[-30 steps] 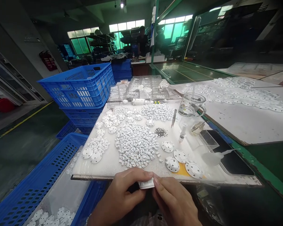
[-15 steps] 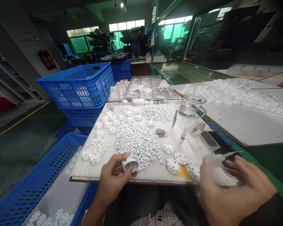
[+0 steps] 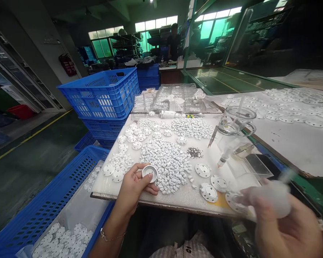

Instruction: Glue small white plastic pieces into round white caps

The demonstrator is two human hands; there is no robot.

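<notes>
My left hand [image 3: 136, 182] pinches a small white cup-shaped part [image 3: 150, 173] at the table's front edge, its hollow side facing me. At the lower right, my right hand [image 3: 290, 225] is wrapped round a translucent white squeeze bottle [image 3: 271, 200], whose thin nozzle is smeared by motion. A large heap of small white pieces [image 3: 164, 165] lies just beyond my left hand. Between the hands sit several round white discs [image 3: 202, 170] with dark holes. Behind them is a little pile of dark bits [image 3: 195, 152].
Tweezers [image 3: 213, 136], a syringe [image 3: 224, 157] and a glass mug [image 3: 233, 123] stand toward the right. Blue crates [image 3: 102, 93] are stacked at the left, and a low blue basket [image 3: 56, 200] holds more discs. A person [image 3: 173, 43] is in the background.
The cup-shaped part has been turned so that its opening faces me more. My right hand, with the bottle, has shifted and now grips it with the nozzle tilted upward. The view has swung left.
</notes>
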